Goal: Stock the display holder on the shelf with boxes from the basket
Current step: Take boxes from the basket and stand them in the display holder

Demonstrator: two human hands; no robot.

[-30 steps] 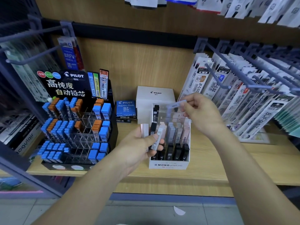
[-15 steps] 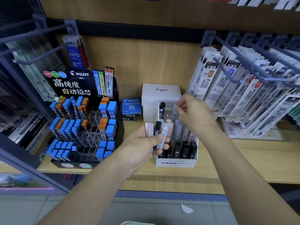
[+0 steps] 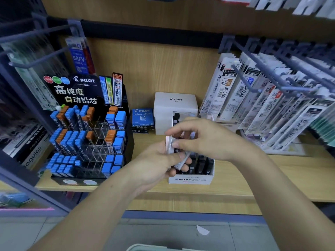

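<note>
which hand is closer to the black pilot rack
Left. The left hand, gripping boxes, is just right of the rack; the right hand is farther right, above the Mono holder, pinching one box.

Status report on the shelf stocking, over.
Left hand grips several slim boxes. Right hand pinches one pale box. MONO holder right behind; nothing between.

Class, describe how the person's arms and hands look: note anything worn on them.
Both forearms are bare to the frame's edge: no sleeves, watch or bracelet. The left hand and right hand wear no gloves; no rings show on their fingers.
</note>
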